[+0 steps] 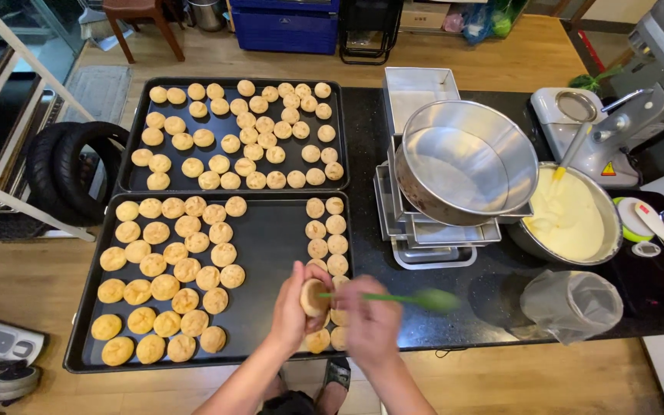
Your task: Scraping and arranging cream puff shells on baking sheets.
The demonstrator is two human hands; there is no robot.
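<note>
My left hand (292, 311) holds a small round golden pastry puff (314, 297) over the near black tray (270, 246). My right hand (370, 323) grips a green spoon-like tool (416, 298), its handle end at the puff and its blurred head pointing right. The near tray carries several puffs on its left half and a column of puffs down its right edge. A second black tray (128, 178) behind it is covered with puffs. A steel bowl of pale yellow cream (570, 219) stands at the right.
An empty tilted round steel pan (463, 161) rests on a stack of rectangular tins (432, 238). A piping bag in a cup (574, 303), a stand mixer (616, 123), spatulas and lids sit at the right. Tyres (71, 165) lie on the floor at left.
</note>
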